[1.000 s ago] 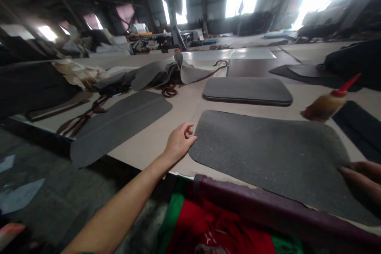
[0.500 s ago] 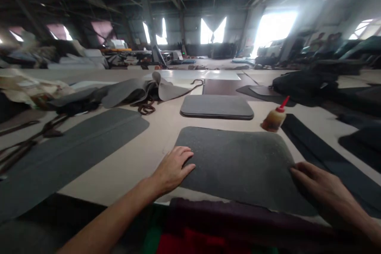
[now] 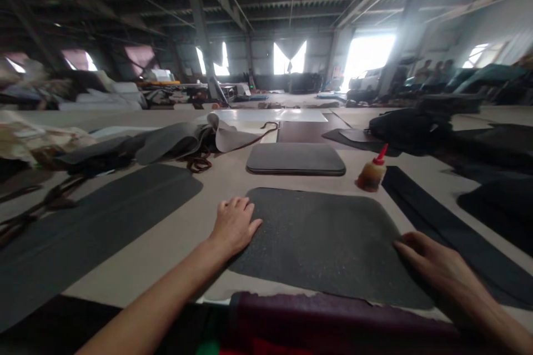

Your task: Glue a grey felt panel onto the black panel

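Observation:
A dark grey rounded mat [image 3: 325, 238] lies flat on the beige table in front of me. My left hand [image 3: 233, 224] rests on the mat's left edge, fingers stretched flat and holding nothing. At the mat's right edge my right hand [image 3: 437, 266] lies with fingers extended on the surface, also holding nothing. A second, lighter grey pad [image 3: 295, 158] sits just beyond the mat. A glue bottle with a red nozzle [image 3: 371, 172] stands to the mat's far right corner.
A long dark grey sheet [image 3: 95, 216] lies at the left. Folded grey material and brown straps [image 3: 195, 141] are piled at the back left. Black strips [image 3: 441, 222] and dark bundles [image 3: 410, 125] fill the right. A dark purple cloth [image 3: 333, 319] hangs at the near table edge. People stand far back right.
The view has swung right and levelled. My right hand came in onto the mat's right edge. My left hand flattened from a loose curl onto the left edge.

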Action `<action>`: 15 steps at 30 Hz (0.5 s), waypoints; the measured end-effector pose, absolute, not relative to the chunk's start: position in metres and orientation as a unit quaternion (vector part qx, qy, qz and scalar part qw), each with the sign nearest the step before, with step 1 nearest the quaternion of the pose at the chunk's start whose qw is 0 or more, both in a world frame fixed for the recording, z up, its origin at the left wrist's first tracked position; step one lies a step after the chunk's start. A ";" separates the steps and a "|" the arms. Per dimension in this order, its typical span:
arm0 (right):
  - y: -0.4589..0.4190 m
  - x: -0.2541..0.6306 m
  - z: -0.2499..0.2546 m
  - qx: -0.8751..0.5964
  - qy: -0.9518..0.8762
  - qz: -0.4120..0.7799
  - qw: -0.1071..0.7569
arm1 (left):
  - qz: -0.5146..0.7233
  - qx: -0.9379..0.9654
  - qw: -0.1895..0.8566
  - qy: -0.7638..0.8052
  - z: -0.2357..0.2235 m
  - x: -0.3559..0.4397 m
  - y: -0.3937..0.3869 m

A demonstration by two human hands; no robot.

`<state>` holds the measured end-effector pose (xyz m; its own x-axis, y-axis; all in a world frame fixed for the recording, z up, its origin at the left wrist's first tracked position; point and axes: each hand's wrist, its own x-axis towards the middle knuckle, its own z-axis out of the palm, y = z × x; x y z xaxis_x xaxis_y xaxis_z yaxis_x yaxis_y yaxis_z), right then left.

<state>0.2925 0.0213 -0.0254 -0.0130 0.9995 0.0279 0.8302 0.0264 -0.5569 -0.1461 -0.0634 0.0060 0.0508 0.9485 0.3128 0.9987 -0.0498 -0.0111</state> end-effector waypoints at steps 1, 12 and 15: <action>0.022 0.293 -0.027 -0.672 -0.681 0.187 0.224 | -0.116 -0.740 0.102 -0.654 0.008 -0.141 -0.068; 0.012 0.285 -0.026 -0.675 -0.694 0.121 0.218 | -0.137 -0.837 -0.025 -0.530 -0.011 -0.129 -0.087; 0.011 0.285 -0.027 -0.668 -0.704 0.123 0.208 | -0.134 -0.821 -0.005 -0.554 -0.008 -0.143 -0.073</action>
